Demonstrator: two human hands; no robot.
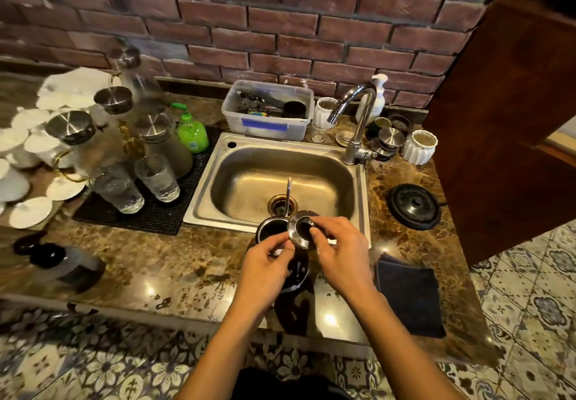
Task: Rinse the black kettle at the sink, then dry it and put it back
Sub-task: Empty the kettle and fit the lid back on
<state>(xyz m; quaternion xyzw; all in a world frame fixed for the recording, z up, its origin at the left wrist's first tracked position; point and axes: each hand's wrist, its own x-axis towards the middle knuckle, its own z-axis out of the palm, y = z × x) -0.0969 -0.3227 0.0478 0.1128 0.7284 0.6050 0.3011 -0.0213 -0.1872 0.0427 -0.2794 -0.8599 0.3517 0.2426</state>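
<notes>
**A:** Where is the black kettle [271, 230]?

**B:** At the near edge of the sink [199, 200], in the middle of the scene. Its open mouth faces up and its thin spout [289, 192] rises over the basin. The hands hide much of its dark body, so I cannot tell what it rests on.

**A:** And the hands?

**B:** Both are on the round steel lid [301, 228], which is tilted just right of the mouth. The left hand [265, 264] has its grip closed, thumb and forefinger pinching the lid's left rim. The right hand [341, 253] has its grip clamped on the right rim, fingers curled over the edge.

**A:** What lies close by?

**B:** A dark cloth [410, 296] lies flat on the marbled desk [140, 262], just right of the right wrist. Farther off on the right, beside the sink, sits a round black base [414, 206]. The faucet [358, 112] stands at the sink's far right corner, its neck curving left.

**A:** And the far side and the left?

**B:** A clear plastic tub [268, 125] holding scrubbers sits behind the sink, against the brick wall. To the left stand a green soap bottle [192, 134] and upturned glasses [157, 178] on a black mat [168, 215]. White plates [29, 212] lie at the far left edge.
</notes>
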